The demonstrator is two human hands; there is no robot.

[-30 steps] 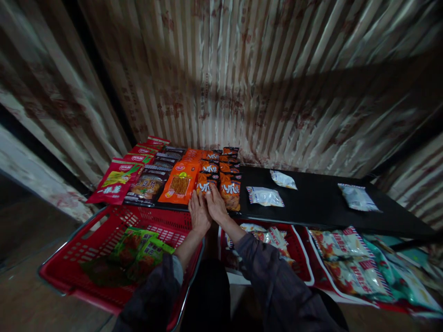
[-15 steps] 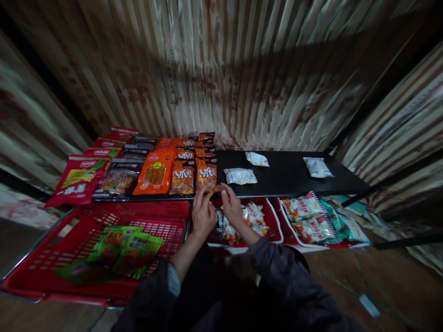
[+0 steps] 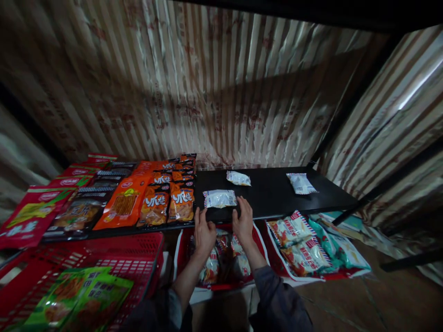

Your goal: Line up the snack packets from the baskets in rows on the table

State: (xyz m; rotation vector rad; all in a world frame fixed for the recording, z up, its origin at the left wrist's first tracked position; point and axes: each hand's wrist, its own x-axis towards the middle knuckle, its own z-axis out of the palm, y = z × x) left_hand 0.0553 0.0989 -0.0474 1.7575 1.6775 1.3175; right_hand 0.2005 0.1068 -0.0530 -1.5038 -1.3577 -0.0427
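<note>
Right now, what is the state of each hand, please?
Left hand: open, holding nothing visible, near the flat black shelf's front edge.
Right hand: open, beside the white plastic packet; contact unclear.

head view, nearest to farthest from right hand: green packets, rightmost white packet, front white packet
1. Front white packet, just left of the right hand
2. Rightmost white packet, to the right on the shelf
3. Green packets, far left in the red basket
</note>
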